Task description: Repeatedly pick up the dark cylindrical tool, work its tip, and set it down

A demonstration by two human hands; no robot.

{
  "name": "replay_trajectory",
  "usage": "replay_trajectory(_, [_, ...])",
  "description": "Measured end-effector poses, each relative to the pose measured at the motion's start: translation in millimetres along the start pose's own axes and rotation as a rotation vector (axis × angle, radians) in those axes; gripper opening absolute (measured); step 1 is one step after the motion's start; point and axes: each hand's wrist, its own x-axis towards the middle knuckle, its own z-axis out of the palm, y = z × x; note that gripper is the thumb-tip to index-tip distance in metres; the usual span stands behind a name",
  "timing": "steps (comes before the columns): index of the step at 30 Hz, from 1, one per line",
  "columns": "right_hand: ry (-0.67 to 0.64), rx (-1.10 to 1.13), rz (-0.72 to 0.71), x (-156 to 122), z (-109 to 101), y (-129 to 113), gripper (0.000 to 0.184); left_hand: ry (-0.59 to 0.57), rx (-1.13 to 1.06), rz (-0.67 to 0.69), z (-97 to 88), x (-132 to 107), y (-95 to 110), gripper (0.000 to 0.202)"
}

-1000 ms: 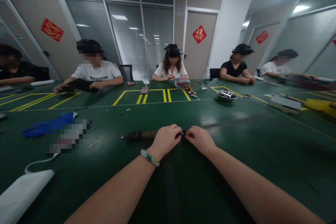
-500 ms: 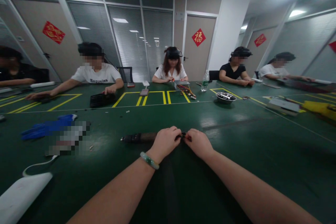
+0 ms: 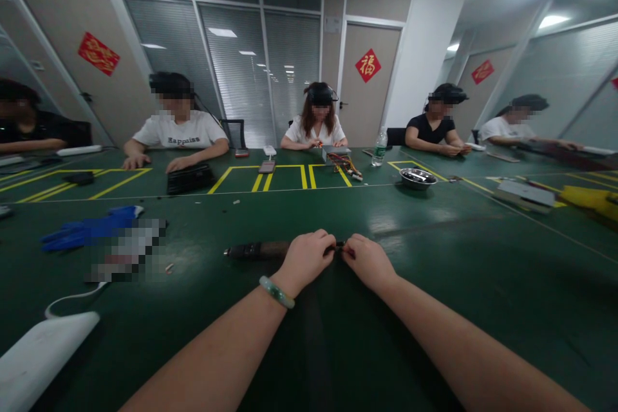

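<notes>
A dark electric screwdriver (image 3: 258,250) lies on the green table, its metal tip pointing left. My left hand (image 3: 309,259), with a jade-coloured bangle (image 3: 277,292) at the wrist, is closed over the tool's rear end. Right beside it, my right hand (image 3: 369,261) pinches a small dark piece at the tail of the tool. The fingers cover most of that piece, so I cannot tell what it is. Both hands stay low over the table, fingertips almost meeting.
To the left are blue gloves (image 3: 89,230), a blurred-out device (image 3: 130,250) and a white power bank (image 3: 48,351) with a cable. Further off stand a metal bowl (image 3: 417,178), a water bottle (image 3: 379,148) and a wired metal box (image 3: 337,154). Several people sit opposite.
My hands stay at the screwdriver's tail with barely any shift. Across the table on the left, a person's outstretched arm has drawn back from a dark object. The view has tilted slightly.
</notes>
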Motion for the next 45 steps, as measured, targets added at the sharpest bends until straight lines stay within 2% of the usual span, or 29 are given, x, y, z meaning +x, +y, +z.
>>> replay_trajectory(8, [-0.015, -0.151, -0.134, 2.4, -0.9, 4.5, 0.013, 0.008, 0.036, 0.021, 1.2, 0.9, -0.2, 0.009])
replay_trajectory(15, [0.010, -0.279, -0.344, 5.0, 1.2, 8.4, 0.017, 0.012, 0.018, 0.022, 2.9, 1.4, -1.7, 0.007])
replay_trajectory(25, [0.053, -0.197, -0.259, 2.7, 1.8, 9.4, 0.012, 0.029, 0.005, 0.033, 1.0, -1.0, -4.4, 0.007])
replay_trajectory(45, [0.067, -0.091, -0.243, 1.1, -1.0, 14.6, 0.009, 0.027, 0.021, 0.050, 2.7, 1.0, -6.1, 0.007])
